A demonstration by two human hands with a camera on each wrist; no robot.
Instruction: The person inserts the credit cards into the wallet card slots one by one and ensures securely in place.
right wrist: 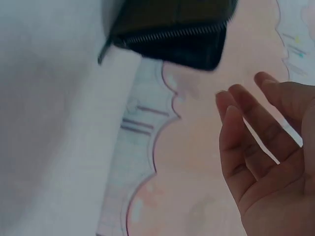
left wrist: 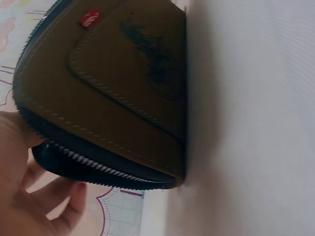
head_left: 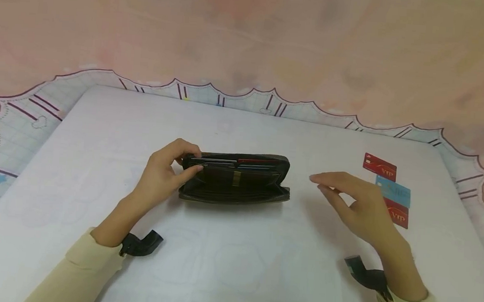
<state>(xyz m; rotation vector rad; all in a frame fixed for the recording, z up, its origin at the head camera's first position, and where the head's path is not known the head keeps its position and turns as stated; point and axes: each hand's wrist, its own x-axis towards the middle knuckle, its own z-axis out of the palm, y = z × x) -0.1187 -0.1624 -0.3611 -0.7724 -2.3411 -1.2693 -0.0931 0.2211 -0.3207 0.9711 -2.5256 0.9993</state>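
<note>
A dark zip-around wallet (head_left: 235,188) stands unzipped on the white table, its mouth facing up. Several cards (head_left: 255,162) show at the top of its back slots, one with a red edge. My left hand (head_left: 165,164) pinches the wallet's back left corner between thumb and fingers. In the left wrist view the wallet's brown outer face (left wrist: 108,73) carries a small red tag and a dark printed figure. To the wallet's right, my right hand (head_left: 358,203) hovers with fingers loosely bent and nothing between them; the right wrist view shows it apart from the wallet (right wrist: 182,39).
Right of my right hand lie a red VIP card (head_left: 379,166), a light blue card (head_left: 394,192) and another red VIP card (head_left: 397,214), overlapping in a column. The white table (head_left: 235,253) is bordered by a patterned cloth (head_left: 240,48). Each wrist wears a black camera mount.
</note>
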